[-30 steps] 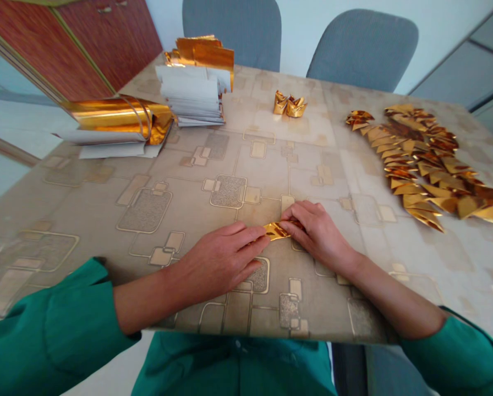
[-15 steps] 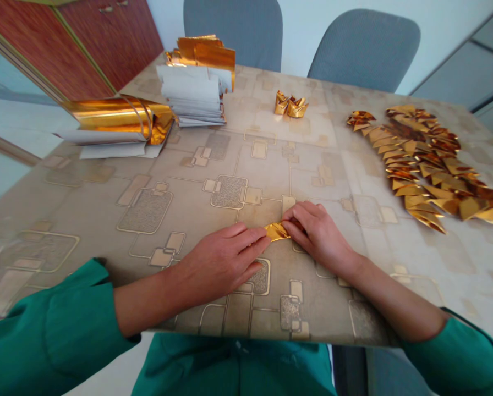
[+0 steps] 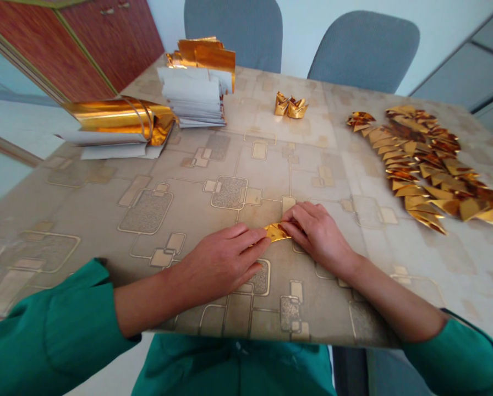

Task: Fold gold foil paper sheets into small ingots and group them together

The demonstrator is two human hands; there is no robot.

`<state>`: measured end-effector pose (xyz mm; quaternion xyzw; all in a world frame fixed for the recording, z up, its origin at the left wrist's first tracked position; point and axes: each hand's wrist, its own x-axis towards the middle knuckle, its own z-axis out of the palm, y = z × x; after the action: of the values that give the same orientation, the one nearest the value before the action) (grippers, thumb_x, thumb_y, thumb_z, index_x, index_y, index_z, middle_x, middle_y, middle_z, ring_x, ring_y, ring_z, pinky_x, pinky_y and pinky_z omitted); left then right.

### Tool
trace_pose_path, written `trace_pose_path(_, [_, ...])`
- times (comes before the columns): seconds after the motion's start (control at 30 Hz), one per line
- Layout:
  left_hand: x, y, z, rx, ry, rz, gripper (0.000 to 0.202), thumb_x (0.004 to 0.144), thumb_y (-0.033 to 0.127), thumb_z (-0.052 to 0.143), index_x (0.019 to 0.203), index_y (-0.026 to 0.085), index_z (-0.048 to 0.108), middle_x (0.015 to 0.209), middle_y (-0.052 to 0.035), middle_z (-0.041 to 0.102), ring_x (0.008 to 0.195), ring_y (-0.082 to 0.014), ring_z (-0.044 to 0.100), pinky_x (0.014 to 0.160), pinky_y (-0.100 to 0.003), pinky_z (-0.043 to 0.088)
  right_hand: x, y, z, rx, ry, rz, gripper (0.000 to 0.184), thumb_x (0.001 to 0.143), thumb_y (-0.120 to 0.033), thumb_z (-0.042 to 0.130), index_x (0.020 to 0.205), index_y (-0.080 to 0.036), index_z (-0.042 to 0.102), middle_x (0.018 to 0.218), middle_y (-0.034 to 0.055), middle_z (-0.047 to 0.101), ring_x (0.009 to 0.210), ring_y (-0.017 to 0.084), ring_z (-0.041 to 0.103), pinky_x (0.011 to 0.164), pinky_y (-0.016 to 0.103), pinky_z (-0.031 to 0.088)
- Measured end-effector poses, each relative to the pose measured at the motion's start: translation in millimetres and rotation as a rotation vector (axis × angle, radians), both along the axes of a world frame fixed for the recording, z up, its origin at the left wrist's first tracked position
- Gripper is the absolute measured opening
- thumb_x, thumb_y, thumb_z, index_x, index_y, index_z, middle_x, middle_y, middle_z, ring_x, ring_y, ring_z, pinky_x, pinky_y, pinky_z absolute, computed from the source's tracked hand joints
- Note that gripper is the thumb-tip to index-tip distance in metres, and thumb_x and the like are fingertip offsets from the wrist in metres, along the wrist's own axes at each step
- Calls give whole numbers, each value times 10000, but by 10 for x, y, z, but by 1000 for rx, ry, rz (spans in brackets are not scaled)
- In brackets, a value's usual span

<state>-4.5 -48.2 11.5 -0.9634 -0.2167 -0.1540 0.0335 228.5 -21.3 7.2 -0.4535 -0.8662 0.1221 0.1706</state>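
Pinching the foil strip [image 3: 277,232] between both hands, you are holding it flat on the patterned table [image 3: 65,198], centred between your wrists and nearer the near edge. Your left hand [image 3: 222,258] is lying almost flat, fingers closed together, with the fingertips pressing the strip's left end. Your right hand [image 3: 318,236] is arching over the right end, fingers curved down onto the foil; the exact grip beneath them is hidden. Green sleeves [image 3: 52,335] are covering both forearms above the wrists. Well to your right, a long pile of folded foil triangles [image 3: 420,165] is lying on the table. Two small foil shapes [image 3: 290,105] are sitting near the far edge, beside a stack of paper-backed foil sheets [image 3: 195,93]. A foil roll [image 3: 120,116] is resting at the far left.
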Motion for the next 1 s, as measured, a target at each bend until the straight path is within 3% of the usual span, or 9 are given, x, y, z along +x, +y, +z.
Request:
trace_pose_path(0.13, [-20, -18, -5, -56, -48, 13, 307, 993, 236, 434, 1181, 49, 588, 1187, -136, 665, 1052, -231, 595, 917, -369, 472, 14, 6, 2, -3, 4, 16, 147, 966, -239, 544, 839, -169, 563, 800, 37, 616, 752, 182, 548, 708, 306, 345])
trace_pose_path(0.23, [-56, -32, -1, -199, -138, 118, 279, 960, 235, 502, 1177, 75, 569, 1194, -135, 640, 1065, -223, 585, 939, -355, 478, 17, 6, 7, 0, -7, 23, 151, 972, -244, 537, 848, -168, 575, 804, 39, 618, 759, 184, 548, 711, 308, 342])
trace_pose_path(0.43, [-85, -27, 34, -469, -283, 264, 73, 917, 127, 498, 975, 138, 540, 1044, -77, 612, 907, -164, 587, 823, -289, 513, 17, -3, 16, 15, -6, 24, 151, 970, -252, 539, 849, -170, 579, 801, 38, 614, 746, 183, 538, 704, 304, 338])
trace_pose_path(0.67, [-111, 8, 26, -430, -223, 152, 248, 956, 128, 426, 1141, 129, 591, 1132, -104, 593, 1013, -188, 577, 913, -319, 507, 20, 4, 35, 3, -3, 35, 136, 965, -241, 547, 856, -168, 582, 795, 36, 612, 743, 181, 543, 701, 299, 349])
trace_pose_path(0.83, [-214, 33, 26, -488, -278, 130, 267, 945, 92, 423, 1152, 129, 587, 1171, -103, 584, 1073, -168, 570, 964, -287, 484, 26, 46, 69, -32, -10, 50, 140, 960, -267, 561, 856, -175, 567, 795, 31, 621, 725, 177, 547, 696, 300, 368])
trace_pose_path(1.0, [-208, 44, -9, -408, -192, 100, 314, 963, 134, 417, 1235, 155, 573, 1190, -103, 598, 1051, -179, 587, 925, -297, 502, 28, 107, 106, -47, -33, 122, 157, 977, -289, 524, 865, -183, 559, 803, 42, 621, 755, 188, 551, 711, 308, 393])
